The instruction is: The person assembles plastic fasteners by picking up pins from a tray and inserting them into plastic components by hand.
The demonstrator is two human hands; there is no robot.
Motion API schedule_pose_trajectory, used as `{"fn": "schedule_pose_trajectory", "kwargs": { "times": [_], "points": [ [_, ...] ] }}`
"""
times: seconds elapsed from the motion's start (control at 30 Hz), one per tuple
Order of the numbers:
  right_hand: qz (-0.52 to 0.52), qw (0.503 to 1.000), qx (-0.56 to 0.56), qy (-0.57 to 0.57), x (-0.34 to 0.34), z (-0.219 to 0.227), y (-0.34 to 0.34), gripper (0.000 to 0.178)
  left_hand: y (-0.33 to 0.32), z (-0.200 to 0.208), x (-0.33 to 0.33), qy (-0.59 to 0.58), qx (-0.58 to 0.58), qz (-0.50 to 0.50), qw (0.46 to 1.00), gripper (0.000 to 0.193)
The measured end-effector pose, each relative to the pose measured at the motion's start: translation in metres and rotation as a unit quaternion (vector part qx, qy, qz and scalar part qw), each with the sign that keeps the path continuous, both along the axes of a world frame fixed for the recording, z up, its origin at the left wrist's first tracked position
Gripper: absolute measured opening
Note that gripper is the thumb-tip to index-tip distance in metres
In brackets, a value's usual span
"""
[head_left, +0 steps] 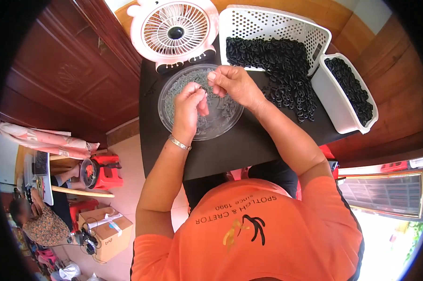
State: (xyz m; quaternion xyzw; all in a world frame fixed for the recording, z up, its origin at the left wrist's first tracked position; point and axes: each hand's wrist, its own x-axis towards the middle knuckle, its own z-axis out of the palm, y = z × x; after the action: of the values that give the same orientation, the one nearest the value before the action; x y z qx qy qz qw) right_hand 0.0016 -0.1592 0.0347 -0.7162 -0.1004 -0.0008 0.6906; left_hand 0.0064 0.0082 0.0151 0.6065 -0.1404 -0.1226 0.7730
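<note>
Left hand (pixel 188 107) pinches a small dark piece (pixel 202 88) over the clear tray (pixel 215 125), right hand (pixel 238 85) pressed together just right, contents unclear, a two-handed step I judge needs steady alignment.

Evenly bright, white glare lower right, edges curving into black

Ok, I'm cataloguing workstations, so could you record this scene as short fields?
Left hand: small dark piece at its fingertips
Right hand: close beside it, grip unclear
Beneath hands: clear round tray with small grey pieces
Behind right: white perforated basket, black pieces spilling onto dark table
Far right: white bin of black pieces
Behind left: pink fan
</note>
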Motion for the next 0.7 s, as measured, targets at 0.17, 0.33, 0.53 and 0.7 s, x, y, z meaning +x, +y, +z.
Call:
{"fn": "schedule_pose_trajectory", "kwargs": {
  "times": [0.17, 0.33, 0.53, 0.7],
  "points": [
    [-0.012, 0.997, -0.061, -0.047, -0.005, -0.001, 0.009, 0.033, 0.000, -0.001, -0.002, -0.013, 0.006, -0.012, 1.000, 0.012],
    [-0.018, 0.986, -0.115, -0.118, -0.005, -0.001, 0.010, 0.033, -0.003, -0.004, -0.002, -0.033, -0.007, -0.003, 0.999, 0.014],
    [-0.003, 0.982, -0.130, -0.138, -0.006, -0.003, 0.008, 0.028, -0.005, -0.003, -0.005, -0.056, 0.021, 0.004, 0.998, 0.013],
    [-0.023, 0.964, -0.204, -0.171, -0.010, 0.005, 0.008, 0.024, -0.006, -0.001, -0.010, -0.052, 0.009, 0.008, 0.999, 0.012]
  ]
}}
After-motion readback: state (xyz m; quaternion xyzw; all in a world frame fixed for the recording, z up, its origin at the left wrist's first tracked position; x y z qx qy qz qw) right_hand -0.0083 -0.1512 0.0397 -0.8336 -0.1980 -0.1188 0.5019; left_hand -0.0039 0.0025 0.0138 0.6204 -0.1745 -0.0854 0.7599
